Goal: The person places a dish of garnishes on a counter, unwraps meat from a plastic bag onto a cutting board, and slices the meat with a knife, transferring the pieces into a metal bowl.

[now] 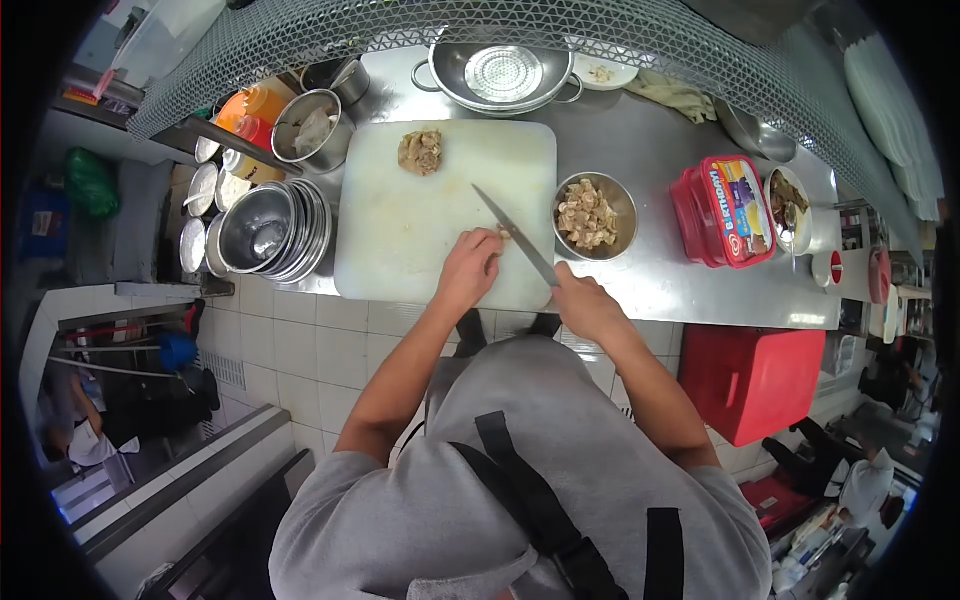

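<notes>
My right hand [588, 303] is wrapped round the handle of a long kitchen knife [515, 231], its blade slanting up and left over the white cutting board [395, 250]. Beside the blade, my left hand [473, 264] has its fingers curled down, pressed on a small piece of meat [504, 233] that is mostly hidden. A larger brown chunk of meat [420, 152] lies at the board's far side. Just right of the board stands a steel bowl [630, 238] holding cut meat pieces [587, 213].
Stacked steel bowls [258, 229], a steel pot [338, 140] and sauce bottles [262, 103] stand on the left. A colander [500, 75] sits behind the board. On the right are a red plastic tub [690, 220] and a white bowl [797, 235]. Wire mesh [300, 50] hangs overhead.
</notes>
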The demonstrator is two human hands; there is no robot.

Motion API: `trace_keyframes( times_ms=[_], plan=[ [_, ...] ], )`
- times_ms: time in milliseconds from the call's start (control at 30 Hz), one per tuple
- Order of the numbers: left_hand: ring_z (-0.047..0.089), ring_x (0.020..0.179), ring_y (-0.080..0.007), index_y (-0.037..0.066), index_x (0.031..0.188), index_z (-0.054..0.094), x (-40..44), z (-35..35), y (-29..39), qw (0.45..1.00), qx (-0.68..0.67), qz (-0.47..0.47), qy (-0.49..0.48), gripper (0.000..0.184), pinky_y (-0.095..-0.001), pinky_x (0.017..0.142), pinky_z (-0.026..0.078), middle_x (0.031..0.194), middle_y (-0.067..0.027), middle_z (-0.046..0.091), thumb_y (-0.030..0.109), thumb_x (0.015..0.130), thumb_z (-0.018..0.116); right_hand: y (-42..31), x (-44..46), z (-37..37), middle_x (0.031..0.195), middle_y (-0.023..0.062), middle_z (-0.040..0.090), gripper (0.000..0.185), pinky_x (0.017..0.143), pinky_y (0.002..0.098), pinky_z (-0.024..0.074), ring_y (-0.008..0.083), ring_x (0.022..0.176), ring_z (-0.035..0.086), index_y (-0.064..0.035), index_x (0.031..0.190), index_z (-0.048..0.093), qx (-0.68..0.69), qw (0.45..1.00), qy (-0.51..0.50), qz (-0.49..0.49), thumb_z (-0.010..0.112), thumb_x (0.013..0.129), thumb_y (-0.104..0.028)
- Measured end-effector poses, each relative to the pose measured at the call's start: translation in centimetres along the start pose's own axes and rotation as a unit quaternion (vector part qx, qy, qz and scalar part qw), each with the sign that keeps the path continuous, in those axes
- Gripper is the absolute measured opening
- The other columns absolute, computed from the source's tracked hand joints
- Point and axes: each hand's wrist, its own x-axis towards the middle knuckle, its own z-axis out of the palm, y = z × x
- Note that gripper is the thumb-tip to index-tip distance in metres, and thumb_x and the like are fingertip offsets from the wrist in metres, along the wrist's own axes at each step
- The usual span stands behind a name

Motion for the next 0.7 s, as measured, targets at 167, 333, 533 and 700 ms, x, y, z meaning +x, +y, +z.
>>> trace_keyframes(
  times_ms=[167,333,533,700],
  plan=[
    [0.060,0.092,-0.0310,0.005,0.109,0.061,1.2,0.5,-1.3,0.998,0.030,-0.015,-0.048,0.034,-0.0387,0.081,0.051,0.106,-0.0142,0.058,-0.002,0.076,0.067,3.1,-1.3,0.1,0.098,0.0268,0.066,0.030,0.077,0.0481,0.0522,0.0399,0.085,0.066,-0.0025,0.122,0.040,0.064,0.996,0.040,0.038,0.046,0.101,-0.023],
    [0.063,0.085,-0.0287,0.003,0.109,0.063,2.9,0.9,1.0,0.994,-0.001,-0.104,-0.035,0.032,-0.0364,0.076,0.054,0.103,-0.0142,0.056,0.006,0.079,0.072,7.7,-0.3,4.6,0.069,0.0136,0.063,0.039,0.048,0.0333,0.0481,0.0193,0.047,0.056,-0.0015,0.130,0.038,0.315,0.945,-0.077,0.032,0.048,0.102,-0.025],
    [0.063,0.091,-0.0336,0.002,0.109,0.063,2.8,3.7,0.4,0.987,-0.058,-0.144,-0.036,0.031,-0.0399,0.078,0.055,0.103,-0.0157,0.056,0.008,0.080,0.073,5.1,-0.9,3.4,0.069,0.0114,0.061,0.043,0.046,0.0321,0.0496,0.0170,0.051,0.057,-0.0005,0.134,0.035,0.296,0.951,-0.086,0.016,0.047,0.103,-0.027],
    [0.066,0.086,-0.0280,0.002,0.108,0.064,6.6,5.8,4.9,0.979,-0.177,-0.101,-0.022,0.031,-0.0336,0.068,0.057,0.101,-0.0156,0.059,0.011,0.081,0.076,6.8,-5.4,1.7,0.089,0.0297,0.066,0.033,0.075,0.0551,0.0510,0.0470,0.085,0.065,-0.0030,0.125,0.042,0.112,0.981,0.159,-0.013,0.048,0.099,-0.022]
  ],
)
